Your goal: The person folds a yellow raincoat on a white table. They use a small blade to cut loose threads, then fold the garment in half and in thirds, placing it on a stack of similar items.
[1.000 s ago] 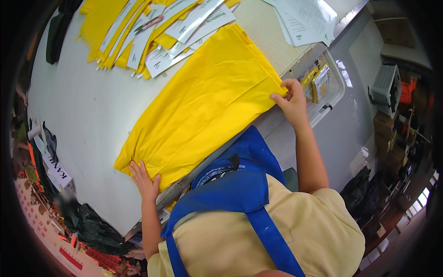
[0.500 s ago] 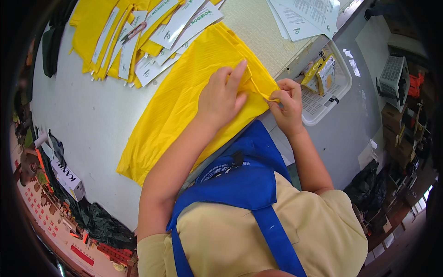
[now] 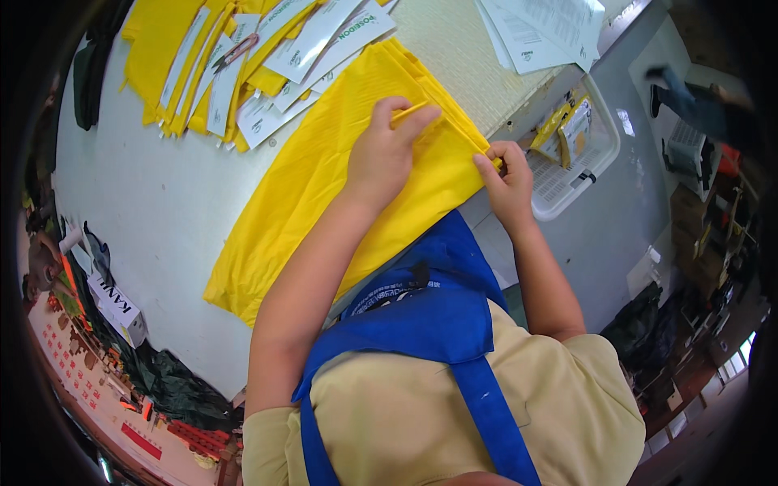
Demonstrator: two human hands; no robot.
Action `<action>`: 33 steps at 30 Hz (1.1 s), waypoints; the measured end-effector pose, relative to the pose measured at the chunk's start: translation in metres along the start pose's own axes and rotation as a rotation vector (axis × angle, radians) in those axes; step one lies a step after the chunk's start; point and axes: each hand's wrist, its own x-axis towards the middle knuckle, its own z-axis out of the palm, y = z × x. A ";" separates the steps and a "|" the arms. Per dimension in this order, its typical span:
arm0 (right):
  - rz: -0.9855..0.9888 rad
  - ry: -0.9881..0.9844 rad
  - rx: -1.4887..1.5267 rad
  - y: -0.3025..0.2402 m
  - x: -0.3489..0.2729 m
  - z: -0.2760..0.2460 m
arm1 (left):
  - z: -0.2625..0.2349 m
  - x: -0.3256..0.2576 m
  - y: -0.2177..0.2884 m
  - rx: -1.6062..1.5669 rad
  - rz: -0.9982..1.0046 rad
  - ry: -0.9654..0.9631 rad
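A large sheet of folded yellow fabric lies slantwise across the table in front of me, creased, with layered edges along its right side. My left hand rests over its upper middle, thumb and fingers pinching a thin raised fold. At the fabric's right corner, my right hand is closed on the edge, thumb on top. Whether the far part of the fabric is one piece or several layers, I cannot tell.
Yellow folded pieces with white cards and thread snips lie at the far left. White printed sheets are at the far right. A white basket holds yellow packets. A person's leg shows beyond.
My left fingers have closed from a raised, spread pose onto a fold. The right hand keeps its pinch at the corner, where the edge now lies flatter. A person's leg has come into view top right.
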 end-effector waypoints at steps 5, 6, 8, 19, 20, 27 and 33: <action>0.093 -0.064 0.078 0.010 0.004 -0.001 | 0.008 -0.011 0.002 -0.140 0.135 -0.090; 0.108 -0.089 0.105 0.005 0.007 0.001 | 0.006 -0.014 0.006 -0.182 0.188 -0.144; 0.123 -0.129 0.062 0.004 0.012 0.003 | -0.012 -0.024 0.013 -0.216 0.188 -0.358; -0.680 -0.361 -0.850 -0.093 0.007 0.090 | -0.102 -0.405 -0.086 0.572 -0.813 0.366; -0.650 -0.334 -0.942 -0.065 0.012 0.106 | -0.098 -0.426 -0.091 0.508 -0.875 0.321; -0.641 -0.246 -1.239 -0.043 0.018 0.125 | -0.140 -0.422 -0.121 0.437 -0.800 0.557; -0.772 -0.172 -1.242 -0.035 0.019 0.129 | -0.241 -0.373 -0.190 0.103 -0.659 0.212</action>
